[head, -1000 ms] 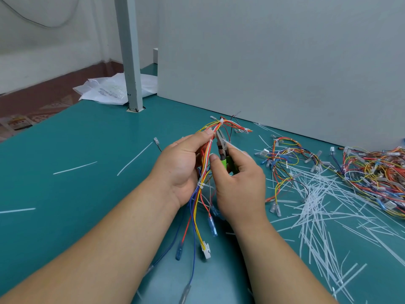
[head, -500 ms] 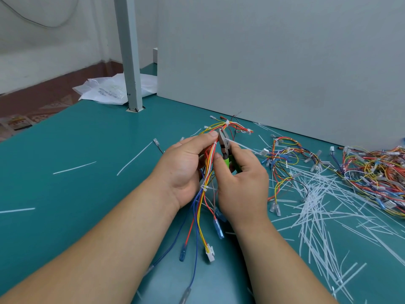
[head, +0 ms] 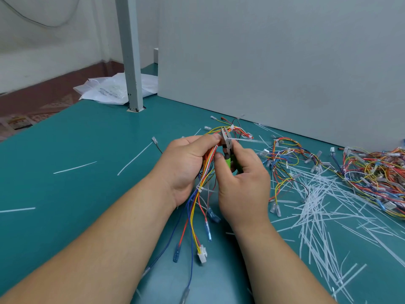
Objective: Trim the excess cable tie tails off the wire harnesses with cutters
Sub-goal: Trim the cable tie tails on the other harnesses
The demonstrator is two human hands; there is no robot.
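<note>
Left grip (head: pixel 186 163) curled round the wire harness (head: pixel 205 172) above the table (head: pixel 87 139), right grip (head: pixel 243 183) squeezing cutters (head: pixel 226 143) onto a tie tail (head: pixel 241 139): mid-trim, likely needing a flush snip next.

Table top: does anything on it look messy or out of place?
Cut white tie tails lie strewn in a loose heap on the right of the table, beside the tangled wire harnesses, and a few strays lie on the left. It looks like trimming waste, not damage.
</note>
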